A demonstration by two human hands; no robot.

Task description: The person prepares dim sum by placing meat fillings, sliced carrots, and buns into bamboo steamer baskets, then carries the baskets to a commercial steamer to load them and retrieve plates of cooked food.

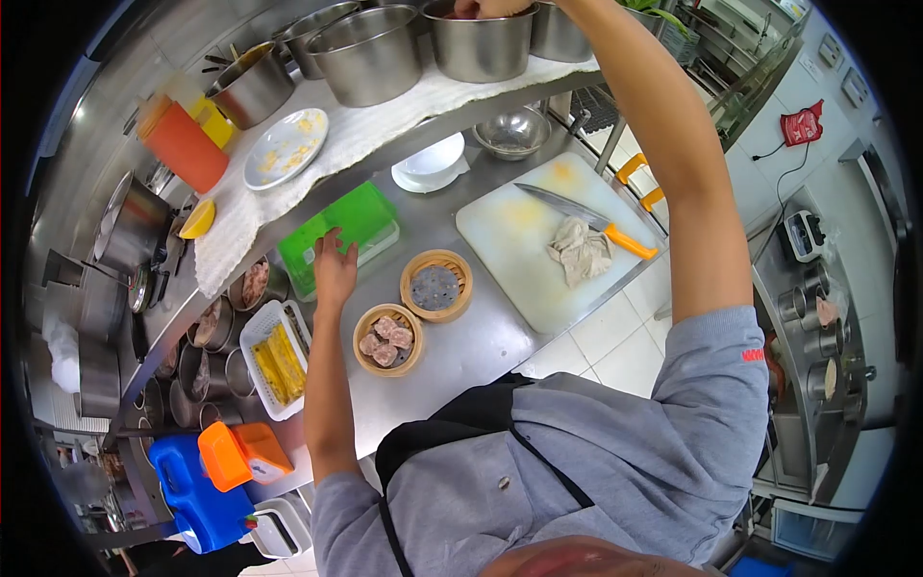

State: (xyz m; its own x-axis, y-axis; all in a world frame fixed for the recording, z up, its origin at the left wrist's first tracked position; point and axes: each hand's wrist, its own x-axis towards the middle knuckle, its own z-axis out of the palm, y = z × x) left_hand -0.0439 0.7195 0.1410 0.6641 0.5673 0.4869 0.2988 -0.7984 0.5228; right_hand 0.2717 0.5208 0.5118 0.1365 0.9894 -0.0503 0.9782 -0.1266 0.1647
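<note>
My left hand (335,262) is open, fingers spread, over the near edge of a green-lidded plastic container (332,226); whether it touches the lid I cannot tell. Raised to the shelf, my right hand (492,8) dips into a steel pot (481,48), its fingers hidden inside. Close to my left forearm, a round bamboo steamer (370,363) holds several pinkish dumplings on a dark perforated liner. A second bamboo steamer (463,306) just behind it has only a grey perforated liner in it.
A white cutting board (514,279) bears an orange-handled knife (577,213) and a crumpled cloth (580,252). On the cloth-covered shelf stand more steel pots (365,58), a stained white plate (286,149) and an orange bottle (183,144). A white basket (252,337) holds yellow pieces.
</note>
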